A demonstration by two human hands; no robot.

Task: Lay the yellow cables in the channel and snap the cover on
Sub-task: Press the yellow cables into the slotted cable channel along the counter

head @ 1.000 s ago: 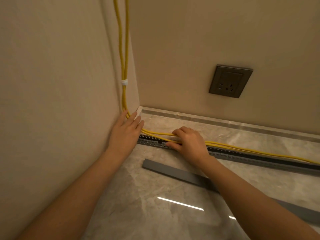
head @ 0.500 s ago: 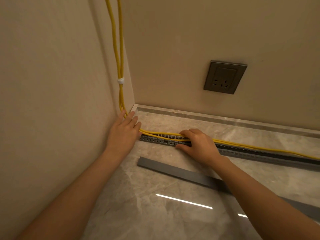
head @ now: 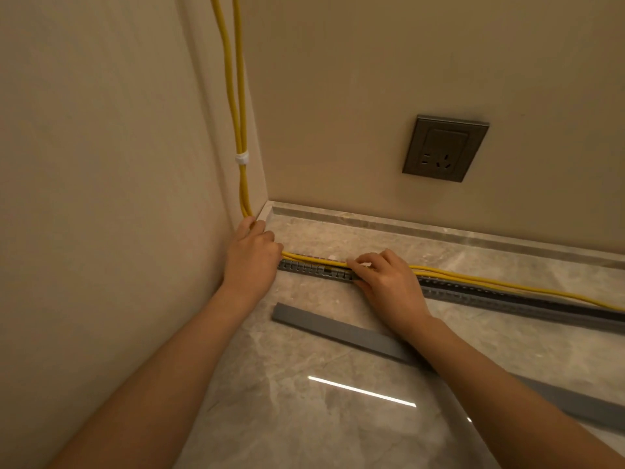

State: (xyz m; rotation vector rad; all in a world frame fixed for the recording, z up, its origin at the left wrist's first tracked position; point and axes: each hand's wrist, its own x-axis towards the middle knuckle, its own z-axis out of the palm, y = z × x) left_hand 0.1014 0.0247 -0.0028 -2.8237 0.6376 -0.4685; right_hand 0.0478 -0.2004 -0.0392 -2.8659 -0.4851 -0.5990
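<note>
Dark grey square wall socket (head: pixel 444 147) on beige back wall (head: pixel 372 79), above polished grey marble surface (head: pixel 304 428); matching marble upstand strip (head: pixel 439 229) along back wall foot; plain beige side wall (head: pixel 101 164) at left; white lamp-reflection streak (head: pixel 362 390) on marble.

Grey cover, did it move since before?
No. The grey cover still lies just in front of the channel, its end near the channel's left end.
</note>
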